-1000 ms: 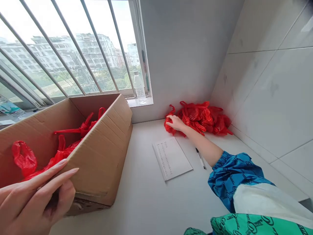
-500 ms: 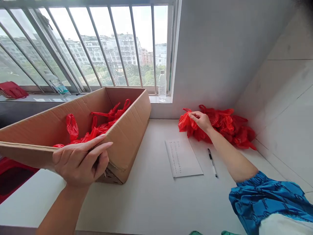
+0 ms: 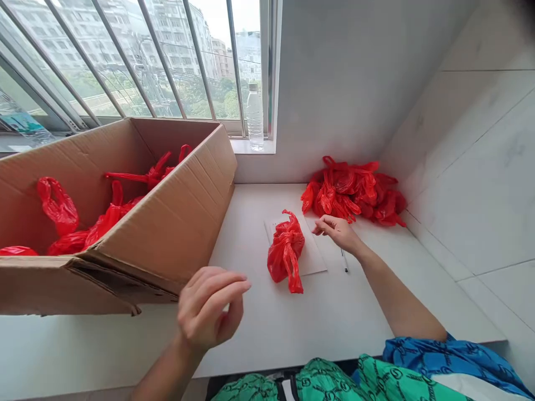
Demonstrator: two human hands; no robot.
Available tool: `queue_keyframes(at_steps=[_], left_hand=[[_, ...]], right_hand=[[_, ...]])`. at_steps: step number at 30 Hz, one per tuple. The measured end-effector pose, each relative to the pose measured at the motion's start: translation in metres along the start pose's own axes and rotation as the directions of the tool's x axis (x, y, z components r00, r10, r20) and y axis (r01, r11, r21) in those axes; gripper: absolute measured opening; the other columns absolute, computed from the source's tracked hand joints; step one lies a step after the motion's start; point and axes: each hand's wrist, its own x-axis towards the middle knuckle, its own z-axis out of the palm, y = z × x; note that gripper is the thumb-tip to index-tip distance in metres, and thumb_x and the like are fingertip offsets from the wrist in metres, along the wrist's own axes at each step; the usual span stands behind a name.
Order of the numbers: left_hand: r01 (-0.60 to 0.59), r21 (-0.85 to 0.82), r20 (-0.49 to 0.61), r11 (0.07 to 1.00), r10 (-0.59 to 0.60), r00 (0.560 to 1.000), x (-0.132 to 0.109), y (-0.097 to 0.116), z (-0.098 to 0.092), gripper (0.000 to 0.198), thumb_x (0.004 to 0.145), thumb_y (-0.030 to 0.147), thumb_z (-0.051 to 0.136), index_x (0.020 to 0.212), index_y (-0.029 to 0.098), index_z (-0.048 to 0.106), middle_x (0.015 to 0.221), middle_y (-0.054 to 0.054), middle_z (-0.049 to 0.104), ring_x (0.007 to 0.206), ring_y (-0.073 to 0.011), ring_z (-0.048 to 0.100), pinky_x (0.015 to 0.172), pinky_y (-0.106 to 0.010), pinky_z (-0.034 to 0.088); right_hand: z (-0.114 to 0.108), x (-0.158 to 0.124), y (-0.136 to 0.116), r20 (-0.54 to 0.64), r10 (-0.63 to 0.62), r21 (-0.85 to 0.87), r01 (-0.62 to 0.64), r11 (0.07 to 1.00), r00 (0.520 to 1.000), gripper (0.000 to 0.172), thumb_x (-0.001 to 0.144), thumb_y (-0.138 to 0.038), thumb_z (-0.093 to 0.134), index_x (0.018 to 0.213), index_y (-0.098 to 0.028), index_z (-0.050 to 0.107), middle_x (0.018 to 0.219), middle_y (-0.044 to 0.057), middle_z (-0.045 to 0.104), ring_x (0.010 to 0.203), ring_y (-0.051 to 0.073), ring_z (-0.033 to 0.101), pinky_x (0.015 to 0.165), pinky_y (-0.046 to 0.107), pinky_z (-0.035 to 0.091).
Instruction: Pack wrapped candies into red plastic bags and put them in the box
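Observation:
A knotted red plastic bag (image 3: pixel 286 252) rests over the notebook (image 3: pixel 314 257) in the middle of the white table. Just right of it is my right hand (image 3: pixel 337 229), its fingers loosely bent and nothing between them; it does not touch the bag. My left hand (image 3: pixel 212 306) hovers over the table's front part, in front of the cardboard box (image 3: pixel 167 217). Its fingers curl loosely, with a gap to the thumb, and hold nothing. Inside the box lie several red plastic bags (image 3: pixel 111 217). What the knotted bag contains is hidden.
A pile of red plastic bags (image 3: pixel 355 189) lies by the wall at the back right. A pen (image 3: pixel 344 260) is partly behind my right forearm. One clear bottle (image 3: pixel 254 118) stands on the barred window's sill, and another bottle (image 3: pixel 27 125) leans farther left.
One red bag has come from the pile onto the notebook, and my right hand is now off it. My left hand has let go of the box edge and moved right. The view has shifted.

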Motion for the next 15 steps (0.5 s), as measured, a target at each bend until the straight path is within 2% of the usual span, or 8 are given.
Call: queue_keyframes(at_steps=[1,2,3,5,6,7,9,15], left_hand=[[0.039,-0.066,0.095,0.997,-0.033,0.995,0.006,0.005,0.022,0.025,0.084,0.01,0.062,0.102,0.027,0.065,0.083,0.001,0.07,0.072,-0.0128,0.063,0.068,-0.027,0.051],[0.153,-0.103,0.181,0.983,-0.132,0.975,0.013,0.007,0.042,0.023,0.089,0.012,0.058,0.106,0.027,0.064,0.086,0.0,0.071,0.074,-0.0131,0.065,0.068,-0.027,0.052],[0.288,-0.117,0.273,0.95,-0.248,0.929,0.02,0.005,0.06,0.02,0.094,0.017,0.054,0.109,0.026,0.063,0.093,-0.001,0.071,0.08,-0.0136,0.066,0.068,-0.026,0.053],[0.498,-0.109,0.414,0.86,-0.416,0.809,0.03,-0.003,0.088,0.021,0.099,0.028,0.049,0.114,0.026,0.063,0.108,-0.003,0.07,0.09,-0.015,0.068,0.067,-0.025,0.054],[0.554,-0.102,0.467,0.826,-0.452,0.76,0.033,-0.008,0.097,0.023,0.1,0.033,0.048,0.116,0.027,0.063,0.112,-0.004,0.068,0.093,-0.0157,0.068,0.067,-0.025,0.054],[0.578,-0.101,0.505,0.809,-0.459,0.731,0.034,-0.012,0.105,0.025,0.1,0.037,0.048,0.117,0.027,0.063,0.114,-0.003,0.068,0.096,-0.0162,0.067,0.068,-0.025,0.054],[0.573,-0.106,0.539,0.813,-0.437,0.72,0.032,-0.018,0.116,0.026,0.097,0.04,0.053,0.117,0.028,0.064,0.113,-0.002,0.068,0.097,-0.0169,0.067,0.071,-0.026,0.054],[0.534,-0.146,0.425,0.833,-0.434,0.794,0.016,-0.03,0.124,0.019,0.095,0.037,0.058,0.099,0.025,0.072,0.092,-0.002,0.072,0.081,-0.0165,0.066,0.073,-0.028,0.052]], right_hand=[[0.009,-0.001,0.001,-0.042,-0.027,-0.03,0.026,0.999,0.999,0.037,0.09,-0.057,0.057,0.088,-0.022,0.067,0.094,0.005,0.073,0.084,0.02,0.068,0.077,0.035,0.051],[0.019,-0.002,0.001,-0.065,-0.066,-0.056,0.062,0.997,0.996,0.033,0.09,-0.055,0.059,0.093,-0.023,0.067,0.099,0.005,0.072,0.083,0.019,0.067,0.075,0.034,0.051],[0.029,-0.003,0.0,-0.077,-0.109,-0.073,0.103,0.992,0.991,0.031,0.09,-0.052,0.06,0.099,-0.024,0.067,0.104,0.005,0.071,0.082,0.019,0.066,0.073,0.033,0.051],[0.049,-0.007,-0.004,-0.089,-0.182,-0.078,0.175,0.981,0.979,0.029,0.091,-0.049,0.06,0.107,-0.026,0.066,0.111,0.005,0.069,0.081,0.017,0.064,0.069,0.032,0.05],[0.057,-0.009,-0.005,-0.092,-0.204,-0.073,0.197,0.978,0.975,0.028,0.092,-0.047,0.06,0.109,-0.026,0.065,0.111,0.005,0.068,0.08,0.017,0.064,0.068,0.031,0.05],[0.063,-0.011,-0.005,-0.095,-0.216,-0.069,0.21,0.975,0.972,0.027,0.092,-0.045,0.06,0.11,-0.026,0.065,0.109,0.004,0.068,0.081,0.017,0.064,0.068,0.031,0.05],[0.07,-0.015,-0.004,-0.104,-0.226,-0.072,0.219,0.973,0.969,0.023,0.091,-0.041,0.062,0.108,-0.026,0.065,0.102,0.003,0.069,0.082,0.017,0.064,0.068,0.031,0.05],[0.058,-0.015,0.002,-0.157,-0.249,-0.081,0.239,0.968,0.956,0.013,0.092,-0.037,0.06,0.09,-0.025,0.066,0.083,0.001,0.066,0.072,0.016,0.06,0.063,0.031,0.047]])
